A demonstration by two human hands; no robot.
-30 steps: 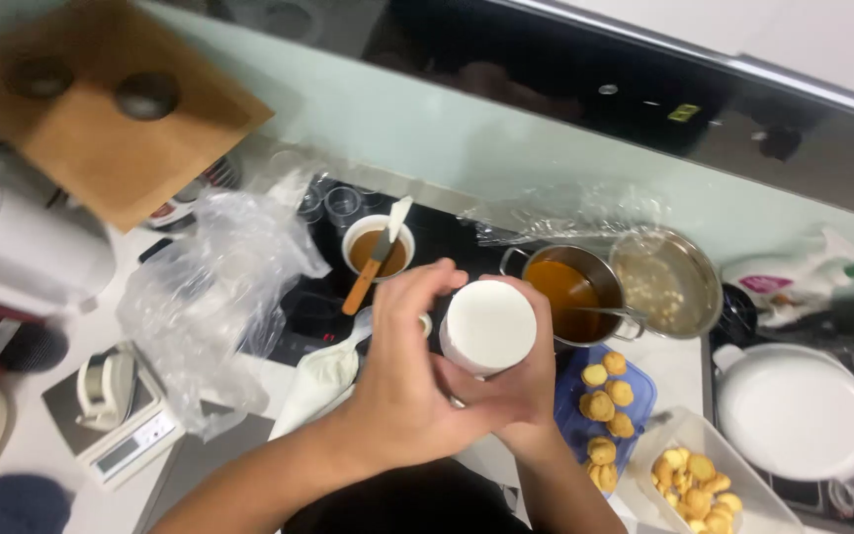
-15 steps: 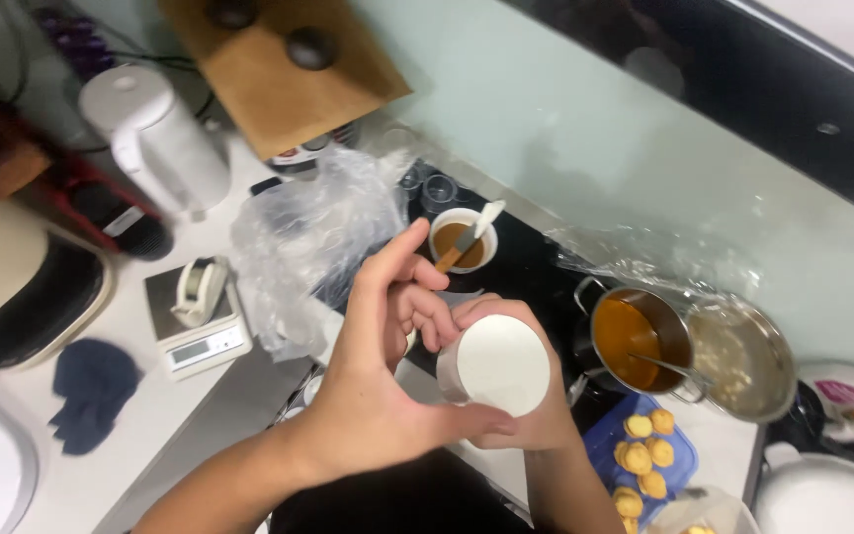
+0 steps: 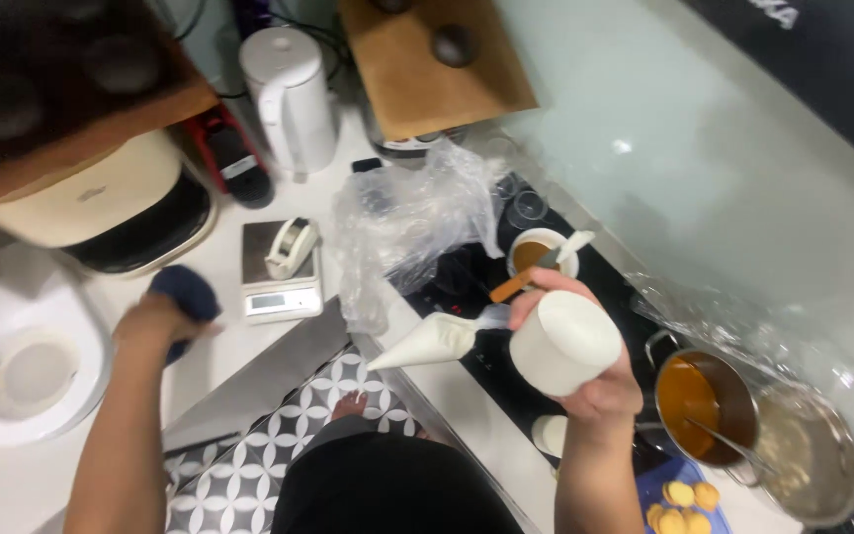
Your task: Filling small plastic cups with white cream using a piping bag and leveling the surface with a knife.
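Right hand [image 3: 585,381]: fingers wrapped around a white cup [image 3: 562,343], held up over the black hob [image 3: 467,287]
Left hand [image 3: 162,321]: closed on a dark blue cloth [image 3: 182,297] lying on the desk [image 3: 224,341], just beside the kitchen scale [image 3: 279,282]
Near the cup: white piping bag [image 3: 427,343], small bowl with spatula [image 3: 538,255], pot of orange liquid [image 3: 704,405]

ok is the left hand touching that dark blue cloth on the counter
Touching. The head view shows the left hand resting on the dark blue cloth, fingers curled over it with no gap visible.
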